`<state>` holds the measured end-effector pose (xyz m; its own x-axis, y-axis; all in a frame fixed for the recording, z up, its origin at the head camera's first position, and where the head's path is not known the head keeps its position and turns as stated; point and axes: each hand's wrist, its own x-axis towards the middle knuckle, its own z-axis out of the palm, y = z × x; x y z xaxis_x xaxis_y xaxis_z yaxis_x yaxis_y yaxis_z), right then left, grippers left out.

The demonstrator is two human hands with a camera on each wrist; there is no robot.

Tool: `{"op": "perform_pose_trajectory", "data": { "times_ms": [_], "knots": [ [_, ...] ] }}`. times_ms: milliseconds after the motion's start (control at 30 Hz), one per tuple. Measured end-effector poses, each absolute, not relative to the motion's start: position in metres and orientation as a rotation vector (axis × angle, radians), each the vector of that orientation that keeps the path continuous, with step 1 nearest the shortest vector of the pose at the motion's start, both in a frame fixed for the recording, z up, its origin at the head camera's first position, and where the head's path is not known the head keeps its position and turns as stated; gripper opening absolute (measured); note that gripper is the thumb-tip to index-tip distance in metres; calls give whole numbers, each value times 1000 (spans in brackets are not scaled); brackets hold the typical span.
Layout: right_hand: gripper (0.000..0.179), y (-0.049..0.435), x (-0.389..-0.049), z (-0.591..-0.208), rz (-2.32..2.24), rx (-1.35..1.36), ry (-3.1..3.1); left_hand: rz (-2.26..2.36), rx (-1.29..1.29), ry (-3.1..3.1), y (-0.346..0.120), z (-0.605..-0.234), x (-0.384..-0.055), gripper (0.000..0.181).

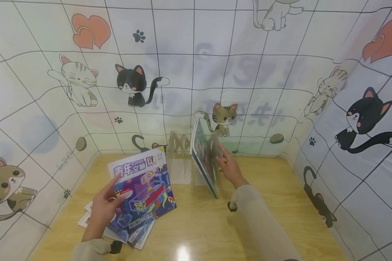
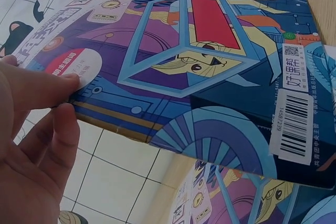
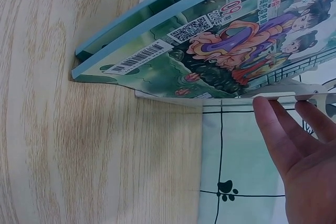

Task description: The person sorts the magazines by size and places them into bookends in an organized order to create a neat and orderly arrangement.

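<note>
In the head view my left hand [image 1: 106, 203] pinches the left edge of a purple and blue magazine [image 1: 147, 195], its cover tilted up. The left wrist view shows the thumb on the cover and the other fingers beneath the magazine. Two thin green magazines [image 3: 173, 59] stand on edge, leaning, at the right panel of a white bookend [image 1: 213, 139]. My right hand [image 1: 231, 168] touches the outer side of this panel with straight fingertips [image 3: 265, 108]. The bookend's left panel [image 1: 179, 141] stands apart on the left, with its base plate on the table.
More magazines [image 1: 140, 237] lie fanned on the wooden table [image 1: 189, 224] under the held one. Behind and at both sides rises a white grid cloth [image 1: 173, 65] printed with cats, close behind the bookend.
</note>
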<state>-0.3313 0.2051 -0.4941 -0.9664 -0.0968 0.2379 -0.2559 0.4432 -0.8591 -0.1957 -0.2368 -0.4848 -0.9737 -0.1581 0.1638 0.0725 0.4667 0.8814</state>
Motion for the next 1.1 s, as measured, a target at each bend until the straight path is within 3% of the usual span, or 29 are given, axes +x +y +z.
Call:
{"op": "perform_pose_trajectory", "data": {
  "times_ms": [1100],
  "knots": [
    [55,204,-331,-494,1537,294,-2551,-1345,-166,-2563,-181,-487,-218,81]
  ]
}}
